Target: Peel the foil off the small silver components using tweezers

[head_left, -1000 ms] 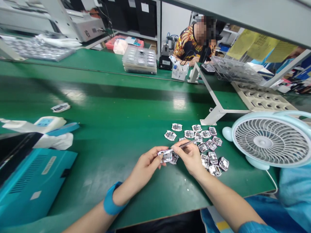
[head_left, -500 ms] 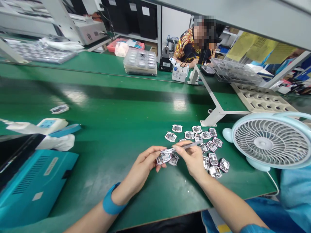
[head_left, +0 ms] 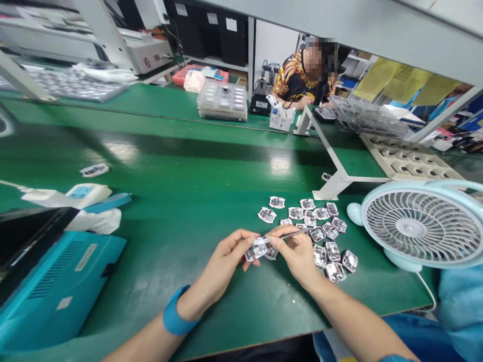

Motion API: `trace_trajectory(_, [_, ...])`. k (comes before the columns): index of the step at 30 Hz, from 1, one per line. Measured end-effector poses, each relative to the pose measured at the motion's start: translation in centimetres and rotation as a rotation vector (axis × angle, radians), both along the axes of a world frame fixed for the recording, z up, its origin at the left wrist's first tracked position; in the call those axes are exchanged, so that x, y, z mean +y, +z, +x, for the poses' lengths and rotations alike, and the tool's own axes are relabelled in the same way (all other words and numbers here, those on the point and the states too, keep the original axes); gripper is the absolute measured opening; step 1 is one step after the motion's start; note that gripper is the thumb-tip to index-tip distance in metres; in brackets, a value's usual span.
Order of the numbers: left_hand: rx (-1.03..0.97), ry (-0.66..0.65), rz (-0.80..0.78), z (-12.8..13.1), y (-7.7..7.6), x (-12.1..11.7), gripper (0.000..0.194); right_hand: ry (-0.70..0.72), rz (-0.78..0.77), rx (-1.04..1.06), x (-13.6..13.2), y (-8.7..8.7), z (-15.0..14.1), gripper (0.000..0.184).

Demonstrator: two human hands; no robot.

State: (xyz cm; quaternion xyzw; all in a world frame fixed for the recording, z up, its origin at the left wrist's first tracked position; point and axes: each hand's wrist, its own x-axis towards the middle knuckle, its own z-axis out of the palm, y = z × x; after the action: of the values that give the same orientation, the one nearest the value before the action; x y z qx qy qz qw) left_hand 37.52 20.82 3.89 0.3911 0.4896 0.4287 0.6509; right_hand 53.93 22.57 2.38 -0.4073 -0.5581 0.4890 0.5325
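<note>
My left hand (head_left: 230, 254) pinches a small silver-and-white square part (head_left: 255, 251) between thumb and fingers. My right hand (head_left: 296, 252) grips a slim metal-tipped pick (head_left: 287, 235), whose tip lies across the top of that part. Just beneath my hands, another such part (head_left: 270, 253) rests on the green workbench (head_left: 188, 296), touching the loose group of several matching parts (head_left: 322, 231) to the right. A single part (head_left: 94, 170) lies apart, far to the left.
A pale blue desk fan (head_left: 422, 223) stands at the right, and a teal machine (head_left: 56, 271) at the left. A white bracket (head_left: 332, 173) rises behind the parts. Beyond it, a co-worker (head_left: 302, 75) sits at the far bench among stacked trays (head_left: 222, 100).
The whole scene has drifted slightly in view as my head moved. My hands stay close together, and the pick's tip stays at the held part, which has tilted a little.
</note>
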Motion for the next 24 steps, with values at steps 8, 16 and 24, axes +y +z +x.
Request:
trace_trajectory(8, [0.015,-0.010,-0.012,-0.37,0.14,0.24,0.025,0.020,0.421,-0.152,-0.54,0.59,0.34,0.022])
trace_trajectory(16, [0.017,-0.030,-0.068,-0.41,0.03,0.37,0.026,0.033,0.467,-0.163,-0.25,0.59,0.32,0.018])
trace_trajectory(24, [0.045,-0.051,-0.063,-0.49,-0.12,0.22,0.032,0.019,0.243,-0.088,-0.10,0.39,0.06,0.007])
